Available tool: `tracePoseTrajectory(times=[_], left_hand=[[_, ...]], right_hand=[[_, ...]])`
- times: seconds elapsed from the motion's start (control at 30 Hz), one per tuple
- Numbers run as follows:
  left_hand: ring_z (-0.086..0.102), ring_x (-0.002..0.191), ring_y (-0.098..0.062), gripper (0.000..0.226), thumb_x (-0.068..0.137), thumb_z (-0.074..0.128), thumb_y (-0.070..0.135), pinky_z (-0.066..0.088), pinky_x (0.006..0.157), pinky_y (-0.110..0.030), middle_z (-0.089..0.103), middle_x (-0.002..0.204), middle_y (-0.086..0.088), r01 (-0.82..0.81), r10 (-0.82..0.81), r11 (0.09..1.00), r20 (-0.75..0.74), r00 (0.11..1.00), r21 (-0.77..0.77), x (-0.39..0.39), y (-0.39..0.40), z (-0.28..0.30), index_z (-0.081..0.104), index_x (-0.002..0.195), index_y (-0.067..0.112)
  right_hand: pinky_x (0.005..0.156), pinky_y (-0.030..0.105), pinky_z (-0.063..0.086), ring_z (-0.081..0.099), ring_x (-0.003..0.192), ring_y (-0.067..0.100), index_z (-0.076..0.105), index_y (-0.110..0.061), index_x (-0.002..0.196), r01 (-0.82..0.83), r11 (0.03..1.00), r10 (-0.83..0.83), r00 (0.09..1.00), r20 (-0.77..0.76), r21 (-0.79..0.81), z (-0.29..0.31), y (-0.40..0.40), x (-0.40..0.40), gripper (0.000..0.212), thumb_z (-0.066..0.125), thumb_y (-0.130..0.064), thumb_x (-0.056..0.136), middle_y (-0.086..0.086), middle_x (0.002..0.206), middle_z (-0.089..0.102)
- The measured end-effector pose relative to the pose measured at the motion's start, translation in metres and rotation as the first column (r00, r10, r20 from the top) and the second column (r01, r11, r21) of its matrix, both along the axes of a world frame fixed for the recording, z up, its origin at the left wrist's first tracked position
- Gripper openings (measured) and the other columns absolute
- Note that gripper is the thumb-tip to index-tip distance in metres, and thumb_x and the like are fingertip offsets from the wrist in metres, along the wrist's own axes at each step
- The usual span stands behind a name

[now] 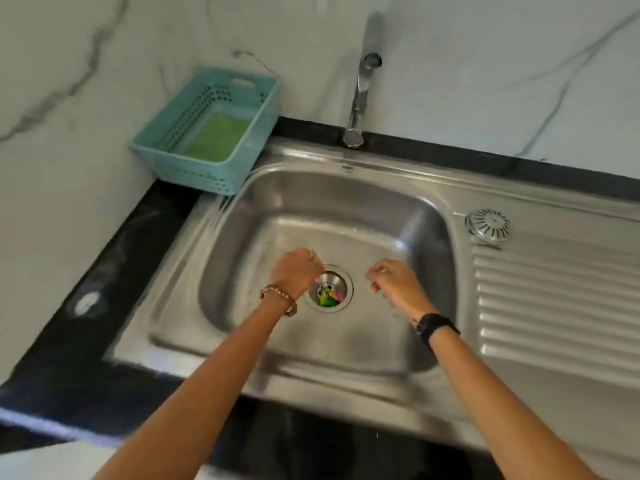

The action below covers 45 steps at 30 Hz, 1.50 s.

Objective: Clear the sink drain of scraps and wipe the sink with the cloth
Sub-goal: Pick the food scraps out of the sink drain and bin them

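On the black surface [104,271] at far left, a perforated teal basket [207,174] holds a flat green cloth [216,136]. In the steel sink [346,202], the left hand [294,273] hovers at the round drain [329,291], fingers curled, holding nothing visible. Bright scraps [328,296] fill the drain. The right hand [398,285] hangs loosely curled beside it. A domed slotted strainer [488,225] sits on the ribbed drainboard [554,306]

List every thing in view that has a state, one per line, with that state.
drain: uncovered, colourful scraps inside
strainer cover: off the drain, lying on the drainboard
faucet: no water running
basket: upright, green cloth lying flat inside
left hand: fingers curled at the drain's edge
right hand: loosely curled, holding nothing visible
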State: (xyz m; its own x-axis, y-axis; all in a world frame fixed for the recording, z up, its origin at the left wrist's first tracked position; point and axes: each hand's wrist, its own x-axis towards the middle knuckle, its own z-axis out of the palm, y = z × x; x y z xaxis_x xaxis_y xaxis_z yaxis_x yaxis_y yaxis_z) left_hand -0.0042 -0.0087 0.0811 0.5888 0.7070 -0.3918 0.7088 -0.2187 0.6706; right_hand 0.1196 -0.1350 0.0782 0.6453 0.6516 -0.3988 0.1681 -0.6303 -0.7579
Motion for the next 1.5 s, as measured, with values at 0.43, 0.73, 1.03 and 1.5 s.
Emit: tracePoseTrajectory(times=[0.43, 0.73, 1.03, 1.5], left_hand=[[0.059, 0.108, -0.031, 0.027, 0.092, 0.040, 0.018, 0.046, 0.085, -0.036, 0.061, 0.119, -0.013, 0.321, -0.181, 0.937, -0.589, 0.787, 0.141, 0.060, 0.004, -0.135, 0.056, 0.112, 0.008], [0.061, 0.099, -0.028, 0.019, 0.086, 0.054, 0.027, 0.046, 0.077, -0.034, 0.066, 0.108, -0.007, 0.134, -0.068, 0.980, -0.383, 0.921, 0.148, 0.020, 0.004, -0.053, 0.064, 0.099, 0.017], [0.060, 0.074, -0.019, 0.005, 0.081, 0.058, 0.036, 0.049, 0.070, -0.033, 0.062, 0.073, 0.012, -0.263, 0.253, 0.949, 0.076, 0.964, 0.175, -0.174, -0.100, 0.083, 0.058, 0.079, 0.031], [0.065, 0.051, -0.001, 0.009, 0.080, 0.067, 0.013, 0.053, 0.049, -0.023, 0.069, 0.063, 0.003, -0.878, 0.891, 0.443, -0.020, 0.454, -0.181, -0.537, -0.262, -0.116, 0.062, 0.073, 0.011]], right_hand=[[0.067, 0.031, 0.041, 0.063, 0.092, 0.031, 0.059, -0.012, 0.105, -0.440, 0.727, 0.630, 0.732, 0.259, -0.527, -0.134, 0.060, 0.023, 0.026, 0.047, -0.031, 0.092, 0.012, 0.104, 0.066], [0.048, 0.021, 0.032, 0.058, 0.064, 0.011, 0.056, -0.026, 0.082, -0.239, 0.960, 0.264, 0.947, 0.183, -0.146, -0.055, 0.039, 0.017, 0.020, 0.052, -0.045, 0.089, -0.007, 0.070, 0.064], [0.039, 0.007, 0.028, 0.041, 0.039, 0.000, 0.058, -0.021, 0.071, -0.195, 0.903, 0.288, 0.936, -0.201, 0.383, 0.075, -0.039, -0.154, 0.014, 0.058, -0.023, 0.084, -0.004, 0.055, 0.056], [0.041, 0.007, 0.035, 0.049, 0.058, 0.000, 0.054, -0.029, 0.084, -0.875, 0.473, 0.877, 0.456, 0.150, -0.106, -0.098, -0.102, -0.498, 0.006, 0.057, -0.033, 0.087, -0.013, 0.084, 0.068]])
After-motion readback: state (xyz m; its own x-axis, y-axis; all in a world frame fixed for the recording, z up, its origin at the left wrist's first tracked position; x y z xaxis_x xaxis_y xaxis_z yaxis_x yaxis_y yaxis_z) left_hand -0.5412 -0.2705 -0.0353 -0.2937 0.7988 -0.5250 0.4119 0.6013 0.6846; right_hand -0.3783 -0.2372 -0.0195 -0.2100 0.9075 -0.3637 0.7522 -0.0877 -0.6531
